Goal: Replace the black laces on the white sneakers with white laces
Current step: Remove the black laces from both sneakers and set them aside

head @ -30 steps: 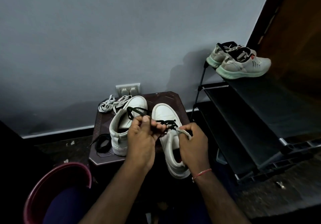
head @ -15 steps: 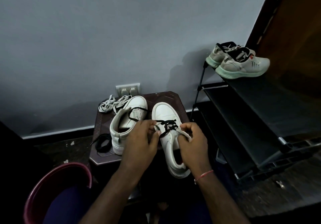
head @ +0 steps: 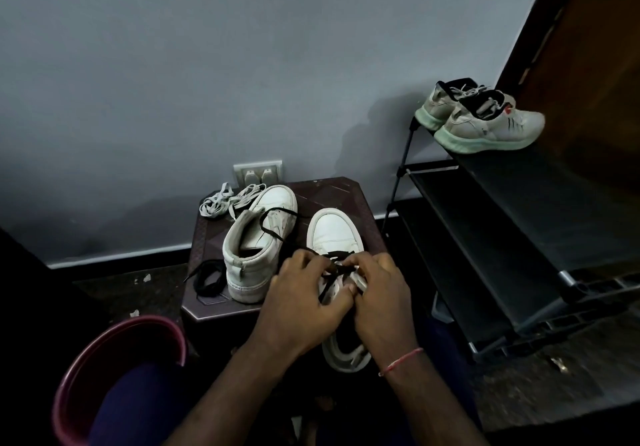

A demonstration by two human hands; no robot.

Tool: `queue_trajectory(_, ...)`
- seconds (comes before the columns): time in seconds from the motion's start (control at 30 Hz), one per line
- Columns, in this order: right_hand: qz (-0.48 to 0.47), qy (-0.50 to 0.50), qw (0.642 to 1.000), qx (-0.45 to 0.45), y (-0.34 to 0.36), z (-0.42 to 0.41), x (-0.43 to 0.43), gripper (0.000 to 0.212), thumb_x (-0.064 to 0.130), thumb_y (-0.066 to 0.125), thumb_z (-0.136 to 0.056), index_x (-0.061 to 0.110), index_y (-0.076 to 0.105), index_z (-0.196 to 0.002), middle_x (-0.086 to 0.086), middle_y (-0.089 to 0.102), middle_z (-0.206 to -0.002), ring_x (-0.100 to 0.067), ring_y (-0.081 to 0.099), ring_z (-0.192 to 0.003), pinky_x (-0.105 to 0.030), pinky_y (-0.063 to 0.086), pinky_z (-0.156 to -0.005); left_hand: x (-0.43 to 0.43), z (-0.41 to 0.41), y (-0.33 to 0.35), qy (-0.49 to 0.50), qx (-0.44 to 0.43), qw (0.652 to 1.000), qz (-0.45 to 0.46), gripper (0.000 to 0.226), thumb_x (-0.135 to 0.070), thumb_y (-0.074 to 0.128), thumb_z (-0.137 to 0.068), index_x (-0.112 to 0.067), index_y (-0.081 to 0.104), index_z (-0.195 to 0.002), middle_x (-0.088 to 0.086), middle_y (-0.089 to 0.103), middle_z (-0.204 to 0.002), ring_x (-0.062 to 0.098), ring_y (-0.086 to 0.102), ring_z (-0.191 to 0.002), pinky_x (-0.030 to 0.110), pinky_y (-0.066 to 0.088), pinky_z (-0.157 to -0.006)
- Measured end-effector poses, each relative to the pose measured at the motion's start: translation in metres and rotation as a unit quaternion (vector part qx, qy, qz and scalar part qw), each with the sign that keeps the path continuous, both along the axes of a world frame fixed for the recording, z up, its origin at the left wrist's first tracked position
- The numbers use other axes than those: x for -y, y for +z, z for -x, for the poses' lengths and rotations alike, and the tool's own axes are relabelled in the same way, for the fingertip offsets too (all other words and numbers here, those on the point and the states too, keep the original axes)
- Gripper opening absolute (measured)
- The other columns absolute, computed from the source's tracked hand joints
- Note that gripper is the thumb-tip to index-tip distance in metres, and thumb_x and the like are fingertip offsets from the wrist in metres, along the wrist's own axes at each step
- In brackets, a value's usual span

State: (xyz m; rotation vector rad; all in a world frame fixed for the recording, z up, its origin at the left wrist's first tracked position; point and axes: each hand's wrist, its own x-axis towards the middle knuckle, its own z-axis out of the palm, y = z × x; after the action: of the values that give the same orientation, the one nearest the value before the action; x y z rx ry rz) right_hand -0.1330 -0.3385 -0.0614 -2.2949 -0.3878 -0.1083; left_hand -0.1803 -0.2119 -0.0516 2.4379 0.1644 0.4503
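One smooth white high-top sneaker (head: 334, 231) on dark faceted tabletop (head: 346, 189): left hand (head: 301, 300) pinches its flat black lace (head: 337, 258); right hand (head: 381, 300) grips its eyelet flap (head: 360, 281). Left of it: crumpled white laces (head: 225, 200).

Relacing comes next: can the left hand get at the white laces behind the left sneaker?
Probably yes. The white laces lie uncovered at the back left of the table; the left hand must first release the black lace, then reach past the left sneaker.
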Motion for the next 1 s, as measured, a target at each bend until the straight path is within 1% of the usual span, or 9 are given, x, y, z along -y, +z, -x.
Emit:
queue_trajectory(0.17, -0.082, -0.021, 0.996, -0.024, 0.002, -0.001, -0.002, 0.012, 0.019, 0.064, -0.085, 0.030, 0.065, -0.090, 0.010, 0.055, -0.096, -0.007, 0.058, -0.090, -0.034, 0.051, -0.082, -0.001, 0.002, -0.002, -0.005, -0.047, 0.997, 0.065, 0.050, -0.059, 0.049, -0.063, -0.032, 0.058, -0.104, -0.016, 0.047, -0.102, 0.008, 0.053, -0.099, 0.038, 0.048, -0.088)
queue_trajectory(0.3, -0.208, -0.037, 0.972, -0.099, 0.003, -0.008, -0.004, 0.008, 0.023, 0.061, -0.089, 0.024, 0.065, -0.082, 0.001, 0.066, -0.085, -0.016, 0.064, -0.080, -0.043, 0.054, -0.080, 0.001, 0.005, -0.009, -0.007, -0.069, 0.998, 0.007, 0.063, -0.061, 0.047, -0.063, -0.030, 0.049, -0.118, -0.010, 0.046, -0.113, 0.015, 0.054, -0.107, 0.041, 0.049, -0.087)
queue_trajectory(0.37, -0.323, -0.063, 0.930, -0.162, 0.012, -0.016, -0.002, 0.021, 0.029, 0.055, -0.094, 0.019, 0.065, -0.078, -0.007, 0.068, -0.077, -0.022, 0.063, -0.072, -0.044, 0.054, -0.074, 0.000, 0.005, -0.011, 0.012, -0.086, 0.996, 0.010, 0.062, -0.060, 0.045, -0.063, -0.033, 0.047, -0.118, -0.010, 0.046, -0.112, 0.015, 0.054, -0.106, 0.041, 0.049, -0.087)
queue_trajectory(0.47, -0.514, -0.125, 0.815, -0.237, 0.037, -0.035, 0.010, 0.035, 0.033, 0.046, -0.100, 0.017, 0.058, -0.071, -0.009, 0.064, -0.071, -0.020, 0.058, -0.063, -0.033, 0.044, -0.063, 0.000, 0.005, -0.013, 0.037, -0.086, 0.995, 0.042, 0.058, -0.058, 0.043, -0.062, -0.036, 0.048, -0.116, -0.014, 0.049, -0.108, 0.012, 0.055, -0.102, 0.039, 0.049, -0.087)
queue_trajectory(0.57, -0.568, -0.172, 0.762, -0.259, 0.050, -0.052, 0.029, 0.039, 0.040, 0.040, -0.100, 0.021, 0.050, -0.067, -0.004, 0.058, -0.065, -0.016, 0.052, -0.053, -0.026, 0.035, -0.055, 0.003, 0.005, -0.014, 0.054, -0.072, 0.995, 0.041, 0.056, -0.059, 0.041, -0.064, -0.034, 0.051, -0.114, -0.014, 0.051, -0.105, 0.012, 0.056, -0.101, 0.038, 0.049, -0.086)
queue_trajectory(0.67, -0.564, -0.154, 0.765, -0.270, 0.048, -0.055, 0.038, 0.026, 0.026, 0.041, -0.097, 0.018, 0.051, -0.075, -0.004, 0.060, -0.063, -0.013, 0.052, -0.044, -0.019, 0.034, -0.044, 0.005, 0.004, -0.014, 0.065, -0.070, 0.994, 0.044, 0.058, -0.059, 0.041, -0.064, -0.032, 0.052, -0.115, -0.014, 0.052, -0.104, 0.012, 0.056, -0.100, 0.037, 0.049, -0.086)
queue_trajectory(0.77, -0.546, -0.055, 0.785, -0.287, 0.041, -0.044, 0.029, 0.020, 0.000, 0.039, -0.094, 0.012, 0.055, -0.099, -0.014, 0.067, -0.081, -0.022, 0.064, -0.056, -0.025, 0.051, -0.047, 0.006, 0.004, -0.013, 0.064, -0.072, 0.994, 0.046, 0.057, -0.057, 0.043, -0.065, -0.031, 0.052, -0.116, -0.013, 0.052, -0.106, 0.012, 0.056, -0.101, 0.036, 0.048, -0.086)
queue_trajectory(0.9, -0.381, 0.032, 0.889, -0.253, 0.033, -0.030, 0.016, 0.057, -0.012, 0.047, -0.087, 0.023, 0.050, -0.133, -0.006, 0.062, -0.121, -0.022, 0.063, -0.080, -0.029, 0.051, -0.067, 0.006, 0.004, -0.013, 0.063, -0.074, 0.994, 0.041, 0.056, -0.056, 0.046, -0.066, -0.031, 0.051, -0.116, -0.012, 0.052, -0.107, 0.012, 0.056, -0.100, 0.036, 0.049, -0.085)
queue_trajectory(1.0, -0.253, 0.130, 0.943, -0.173, 0.033, -0.027, 0.012, 0.068, -0.001, 0.066, -0.083, 0.043, 0.048, -0.133, 0.007, 0.057, -0.125, -0.011, 0.058, -0.085, -0.028, 0.053, -0.081, 0.007, 0.006, -0.014, 0.058, -0.069, 0.995, 0.032, 0.055, -0.056, 0.044, -0.064, -0.030, 0.052, -0.111, -0.011, 0.051, -0.103, 0.013, 0.056, -0.097, 0.034, 0.048, -0.081)
